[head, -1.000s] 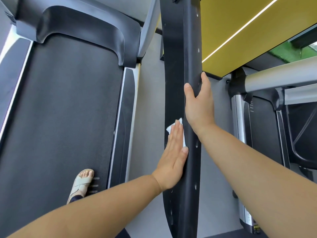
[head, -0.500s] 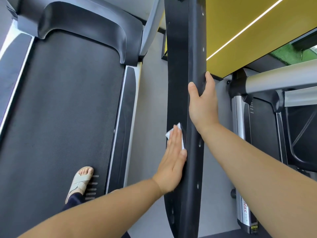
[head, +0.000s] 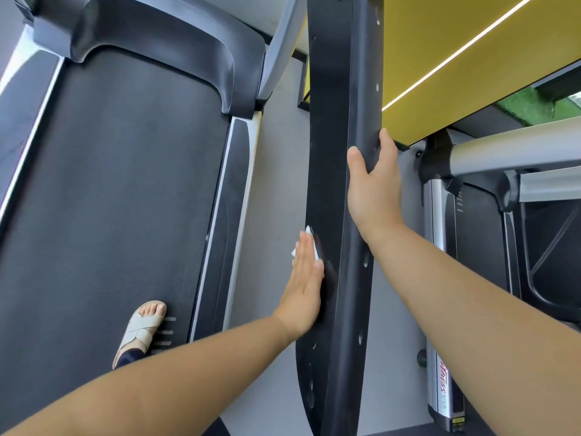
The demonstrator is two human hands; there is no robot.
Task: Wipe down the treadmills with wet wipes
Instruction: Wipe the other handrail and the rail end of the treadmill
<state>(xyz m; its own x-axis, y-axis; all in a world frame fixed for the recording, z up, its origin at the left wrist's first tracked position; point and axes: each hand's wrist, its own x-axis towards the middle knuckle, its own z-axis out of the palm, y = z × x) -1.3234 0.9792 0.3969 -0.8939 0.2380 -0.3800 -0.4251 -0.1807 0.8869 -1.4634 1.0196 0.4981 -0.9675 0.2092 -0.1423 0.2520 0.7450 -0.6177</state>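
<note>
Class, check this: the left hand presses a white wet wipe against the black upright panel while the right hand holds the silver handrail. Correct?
Not quite: the head view shows the right hand holding the edge of the same black upright panel. The rest stands.

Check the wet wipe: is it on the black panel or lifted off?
On it. The left hand, fingers straight, presses the wet wipe flat against the black panel; only white corners show.

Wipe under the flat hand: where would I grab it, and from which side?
Probably pinch the wipe by its white corner poking out beyond the fingertips of the left hand, coming from the treadmill belt side. The rest is pressed flat against the black post, so nothing else is free.
</note>
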